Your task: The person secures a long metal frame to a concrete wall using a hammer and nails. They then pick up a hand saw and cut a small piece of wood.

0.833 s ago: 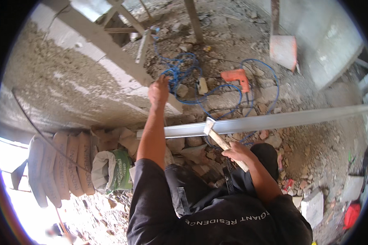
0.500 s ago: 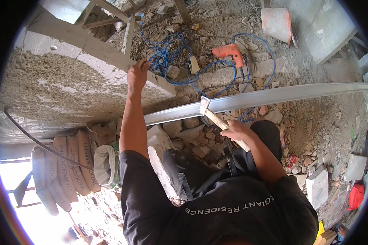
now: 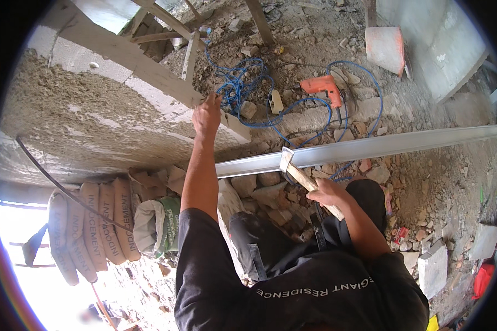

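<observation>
Left hand moved leftward, near wall edge, hammer overlapping metal channel

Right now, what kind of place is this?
Probably a building site: broken rubble covers much of the ground, an orange power drill lies there, and the right hand grips a wooden-handled tool.

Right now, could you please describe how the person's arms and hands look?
The left hand and right hand are bare, without gloves, and no watch or bracelet shows. Both forearms are uncovered below the short, dark sleeves of a dark shirt with white lettering across it.
</observation>
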### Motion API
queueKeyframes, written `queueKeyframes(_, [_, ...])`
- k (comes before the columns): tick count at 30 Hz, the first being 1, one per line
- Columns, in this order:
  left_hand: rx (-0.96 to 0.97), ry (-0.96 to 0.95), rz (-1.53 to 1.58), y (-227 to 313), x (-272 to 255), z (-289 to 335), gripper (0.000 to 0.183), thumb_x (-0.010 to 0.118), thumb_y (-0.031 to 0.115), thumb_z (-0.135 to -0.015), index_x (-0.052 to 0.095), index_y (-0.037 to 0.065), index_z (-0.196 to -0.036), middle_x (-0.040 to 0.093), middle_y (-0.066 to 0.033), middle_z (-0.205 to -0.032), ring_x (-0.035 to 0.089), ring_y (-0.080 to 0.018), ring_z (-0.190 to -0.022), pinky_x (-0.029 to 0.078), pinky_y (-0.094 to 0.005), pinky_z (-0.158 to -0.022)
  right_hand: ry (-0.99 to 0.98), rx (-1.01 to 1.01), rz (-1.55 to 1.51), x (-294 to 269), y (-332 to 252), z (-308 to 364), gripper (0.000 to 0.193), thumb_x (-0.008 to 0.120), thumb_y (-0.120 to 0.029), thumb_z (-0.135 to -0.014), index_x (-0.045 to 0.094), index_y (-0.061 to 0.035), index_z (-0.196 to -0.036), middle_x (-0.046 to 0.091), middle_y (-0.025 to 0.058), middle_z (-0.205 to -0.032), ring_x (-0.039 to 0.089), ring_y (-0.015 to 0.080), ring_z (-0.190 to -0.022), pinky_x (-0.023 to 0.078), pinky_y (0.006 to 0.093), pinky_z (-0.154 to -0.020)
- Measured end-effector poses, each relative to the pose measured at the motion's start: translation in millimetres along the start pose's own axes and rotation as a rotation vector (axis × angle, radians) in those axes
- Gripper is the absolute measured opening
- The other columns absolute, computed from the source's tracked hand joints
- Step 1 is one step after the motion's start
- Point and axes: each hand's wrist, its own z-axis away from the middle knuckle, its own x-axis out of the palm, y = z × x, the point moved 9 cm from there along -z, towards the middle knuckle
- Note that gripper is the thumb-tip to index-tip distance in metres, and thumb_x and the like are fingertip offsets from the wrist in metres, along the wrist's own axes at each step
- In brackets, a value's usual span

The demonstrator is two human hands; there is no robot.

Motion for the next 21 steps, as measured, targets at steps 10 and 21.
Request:
queueKeyframes(10, [-0.073,-0.043,-0.116,9.7,1.5,10.9,0.025,0.045,0.033,-0.093,0.057,0.013,-0.1,0.066,-0.0125,-0.078,0.064,-0.0305,-0.072,0.05,-0.0433,-0.06,0.008,-0.005,0.022,1.0,-9.7,2.6,0.051,0.064,-0.035,-0.072,0.055,0.012,-0.09,0.062,0.0212,-0.066,0.065,0.0286,-0.06,0.05,0.0381,-0.062])
queueKeyframes(21, [-0.124,-0.023,-0.138,7.4,1.6,0.8,0.025,0.046,0.034,-0.092,0.055,0.011,-0.096,0.066,-0.0117,-0.075,0.064,-0.0313,-0.072,0.05,-0.0428,-0.06,-0.041,-0.002,0.006,9.5,-6.7,-3.0,0.05,0.063,-0.036,-0.073,0.053,0.0095,-0.093,0.063,0.0194,-0.068,0.064,0.0277,-0.06,0.05,0.0383,-0.062])
